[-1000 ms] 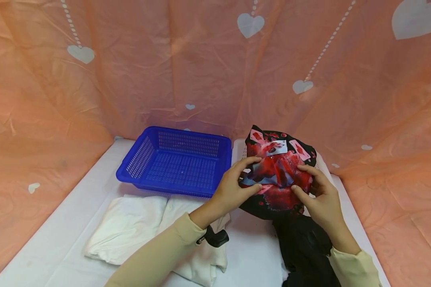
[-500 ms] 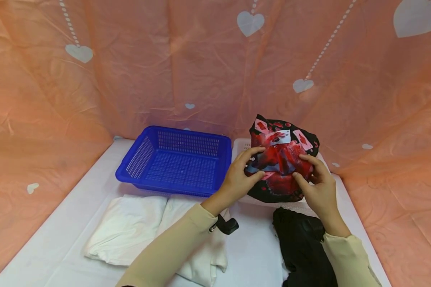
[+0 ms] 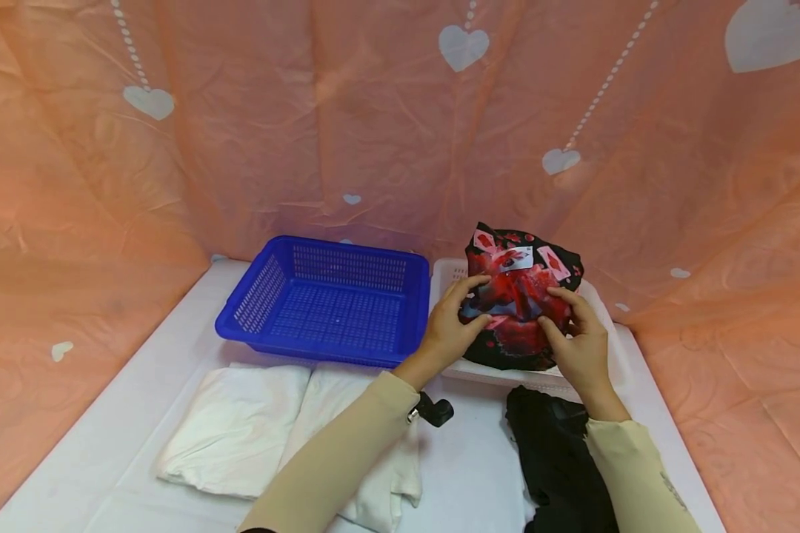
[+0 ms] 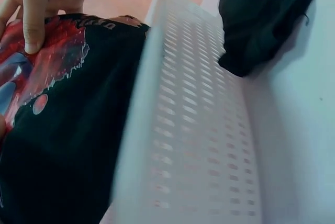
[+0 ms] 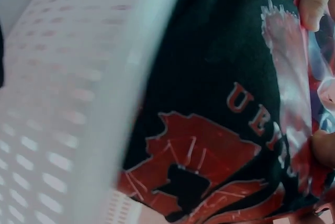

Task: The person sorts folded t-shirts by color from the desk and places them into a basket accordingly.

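Peach drape behind, both hands' fingers gripping printed shirt, now lowered into white basket

A: What sort of place?

B: Makeshift recording booth, prob. indoors. Peach heart-print plastic sheet walls in a white table.

A: More clues?

B: Blue basket at the sheet's foot, white basket just right of it, folded white clothes in front.
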Action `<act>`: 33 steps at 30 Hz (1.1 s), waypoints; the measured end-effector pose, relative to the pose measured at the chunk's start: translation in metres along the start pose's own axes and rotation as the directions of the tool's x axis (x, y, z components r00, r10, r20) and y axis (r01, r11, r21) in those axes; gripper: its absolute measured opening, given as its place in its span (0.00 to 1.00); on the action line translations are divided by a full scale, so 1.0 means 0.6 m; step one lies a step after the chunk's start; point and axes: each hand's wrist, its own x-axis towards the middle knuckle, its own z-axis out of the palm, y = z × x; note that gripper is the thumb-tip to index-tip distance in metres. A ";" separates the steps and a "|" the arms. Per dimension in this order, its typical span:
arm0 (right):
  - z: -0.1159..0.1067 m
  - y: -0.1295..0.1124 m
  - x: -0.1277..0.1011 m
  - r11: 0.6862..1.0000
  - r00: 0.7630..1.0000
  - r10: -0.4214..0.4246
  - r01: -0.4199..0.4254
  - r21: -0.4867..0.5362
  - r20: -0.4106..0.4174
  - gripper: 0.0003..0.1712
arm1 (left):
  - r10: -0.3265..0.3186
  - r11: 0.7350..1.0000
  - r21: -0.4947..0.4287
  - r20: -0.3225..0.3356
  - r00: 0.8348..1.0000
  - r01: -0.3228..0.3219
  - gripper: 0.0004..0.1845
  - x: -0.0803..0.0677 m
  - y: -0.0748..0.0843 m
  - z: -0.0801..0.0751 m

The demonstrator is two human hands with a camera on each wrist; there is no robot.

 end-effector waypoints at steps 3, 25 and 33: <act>0.005 0.016 -0.005 0.999 0.999 0.034 -0.033 -0.015 0.016 0.26 | -0.020 0.999 0.031 0.020 1.000 0.019 0.31 -0.001 -0.015 0.009; 0.026 0.088 -0.013 0.984 0.980 0.159 -0.148 -0.098 0.118 0.27 | -0.248 0.942 0.264 0.137 0.959 0.206 0.34 -0.004 -0.058 0.033; 0.027 0.098 -0.012 0.975 0.965 0.208 -0.191 -0.113 0.157 0.27 | -0.304 0.881 0.423 0.163 0.939 0.212 0.36 -0.005 -0.059 0.041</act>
